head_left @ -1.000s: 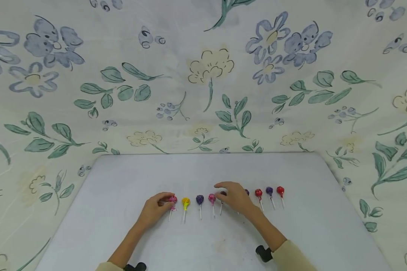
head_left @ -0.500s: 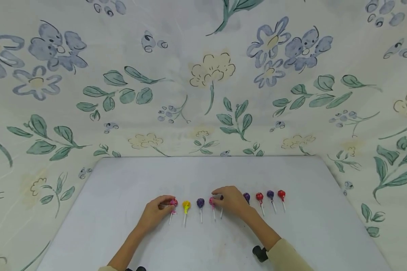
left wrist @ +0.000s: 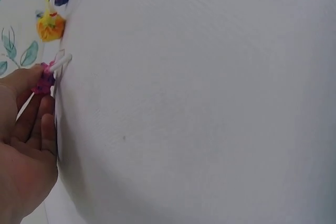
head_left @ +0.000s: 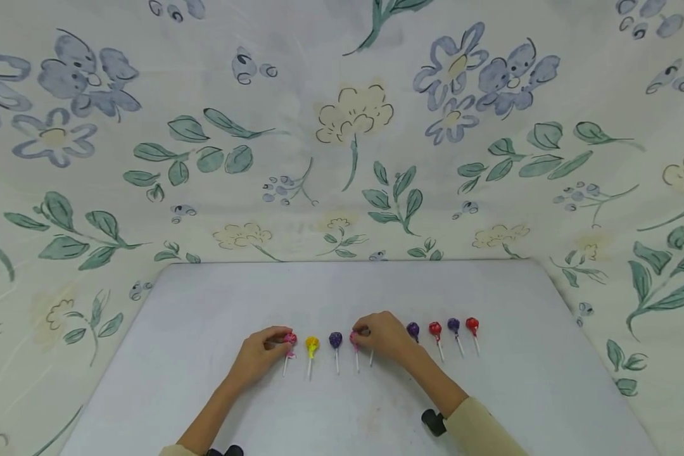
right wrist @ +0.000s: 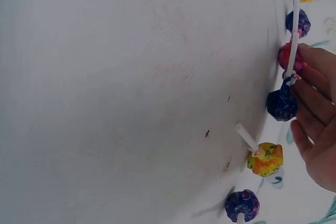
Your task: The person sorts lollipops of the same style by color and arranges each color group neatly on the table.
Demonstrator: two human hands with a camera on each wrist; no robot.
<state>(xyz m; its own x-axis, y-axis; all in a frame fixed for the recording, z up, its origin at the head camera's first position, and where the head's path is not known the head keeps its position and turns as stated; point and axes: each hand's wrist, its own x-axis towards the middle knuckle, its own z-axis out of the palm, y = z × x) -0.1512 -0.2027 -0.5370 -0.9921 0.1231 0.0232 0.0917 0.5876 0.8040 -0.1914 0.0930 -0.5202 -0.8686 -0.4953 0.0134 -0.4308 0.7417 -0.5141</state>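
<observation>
In the head view my left hand (head_left: pixel 258 356) pinches the wrapped head of a pink lollipop (head_left: pixel 291 339) at the left end of a row. Its white stick (left wrist: pixel 62 62) shows in the left wrist view. My right hand (head_left: pixel 384 335) has thumb and finger around another pink lollipop (right wrist: pixel 287 57), mid-row. Between the hands lie a yellow lollipop (head_left: pixel 311 344) and a purple lollipop (head_left: pixel 335 340). Close by the right palm are a dark purple lollipop (right wrist: pixel 282 104) and a yellow lollipop (right wrist: pixel 265 159), their heads hidden behind that hand in the head view.
Right of the hand, the row goes on with a purple lollipop (head_left: pixel 413 329), a red lollipop (head_left: pixel 435 329), a second purple lollipop (head_left: pixel 453 325) and a red lollipop (head_left: pixel 472 325). All lie on a white table (head_left: pixel 342 418) against a flowered cloth (head_left: pixel 296 139).
My right hand has moved slightly left, from over the purple lollipop to the pink one, and its thumb and finger have closed on it. The left hand keeps its hold.
</observation>
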